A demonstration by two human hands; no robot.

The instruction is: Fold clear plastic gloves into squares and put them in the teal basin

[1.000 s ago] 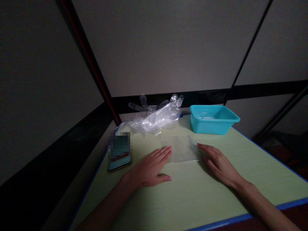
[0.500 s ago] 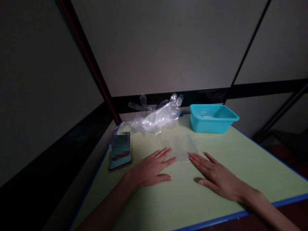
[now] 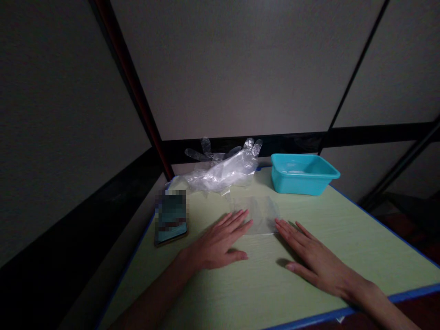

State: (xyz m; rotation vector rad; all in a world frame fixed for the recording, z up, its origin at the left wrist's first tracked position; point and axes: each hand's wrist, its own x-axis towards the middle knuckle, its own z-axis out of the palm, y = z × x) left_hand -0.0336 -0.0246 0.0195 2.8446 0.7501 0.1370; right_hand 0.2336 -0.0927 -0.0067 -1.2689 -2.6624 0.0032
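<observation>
A clear plastic sheet, perhaps a folded disposable glove (image 3: 260, 215), lies flat on the pale green table (image 3: 220, 298). My left hand (image 3: 223, 240) is spread palm down, its fingertips over the sheet's left edge. At the sheet's lower right corner are the fingertips of my right hand (image 3: 312, 256), also flat with the thumb apart. Neither hand grips anything. Behind the sheet, a loose heap of clear disposable plastic gloves (image 3: 223, 172) rests at the back of the table, with some fingers sticking up.
A turquoise plastic basin (image 3: 302, 176) stands at the back right. On the left lies a phone (image 3: 172, 220), its screen partly pixelated. Blue trim (image 3: 309, 318) runs along the table's edge, and wall panels (image 3: 240, 68) rise directly behind it.
My right hand has shifted slightly right, toward the sheet's corner. My left hand has barely moved. The view has tilted a little, so everything on the table sits slightly lower.
</observation>
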